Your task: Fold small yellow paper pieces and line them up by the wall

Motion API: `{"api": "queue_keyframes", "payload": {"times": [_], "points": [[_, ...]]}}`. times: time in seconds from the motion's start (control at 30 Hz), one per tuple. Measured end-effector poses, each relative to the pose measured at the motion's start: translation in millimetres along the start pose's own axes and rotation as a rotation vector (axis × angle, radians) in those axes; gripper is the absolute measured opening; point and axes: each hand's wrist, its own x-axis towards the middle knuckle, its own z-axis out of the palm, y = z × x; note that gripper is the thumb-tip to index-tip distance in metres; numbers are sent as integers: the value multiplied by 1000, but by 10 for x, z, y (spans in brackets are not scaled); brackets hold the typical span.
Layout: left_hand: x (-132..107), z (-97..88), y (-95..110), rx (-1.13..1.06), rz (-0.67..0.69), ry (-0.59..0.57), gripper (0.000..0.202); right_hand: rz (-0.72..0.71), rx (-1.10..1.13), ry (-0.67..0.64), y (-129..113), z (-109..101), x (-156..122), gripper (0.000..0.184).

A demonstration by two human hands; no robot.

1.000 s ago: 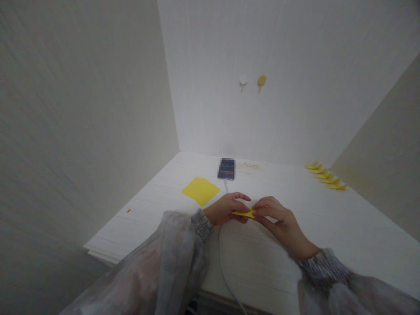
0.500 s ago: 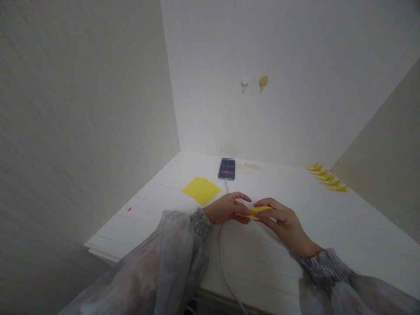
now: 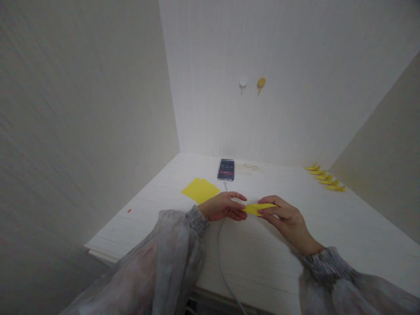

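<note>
Between my hands, above the white table, is a folded piece of yellow paper (image 3: pixel 252 209). My left hand (image 3: pixel 226 207) pinches its left end with the thumb on top, the other fingers curled loosely around. At the other end, my right hand (image 3: pixel 284 216) grips it between thumb and fingers, covering part of the fold. Just beyond my left wrist lie flat yellow paper sheets (image 3: pixel 199 189), partly hidden by that hand.
Several folded yellow paper pieces (image 3: pixel 324 177) stand in a row by the right wall. A blurred phone (image 3: pixel 226 169) lies at the back, its white cable (image 3: pixel 219 249) running under my left hand to the front edge. A small orange bit (image 3: pixel 129 211) is at left. Two hooks (image 3: pixel 261 82) hang on the wall.
My hands have drawn slightly apart, the left one shifting left and the right one a little right. More of the folded yellow paper shows between them.
</note>
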Motion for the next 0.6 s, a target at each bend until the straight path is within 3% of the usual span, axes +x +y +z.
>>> {"api": "queue_keyframes", "payload": {"times": [0.23, 0.6], "points": [[-9, 23, 3, -6, 51, 7, 44, 11, 16, 4, 5, -7, -9, 17], [-22, 16, 31, 138, 115, -73, 50, 54, 44, 17, 0, -25, 14, 15]]}}
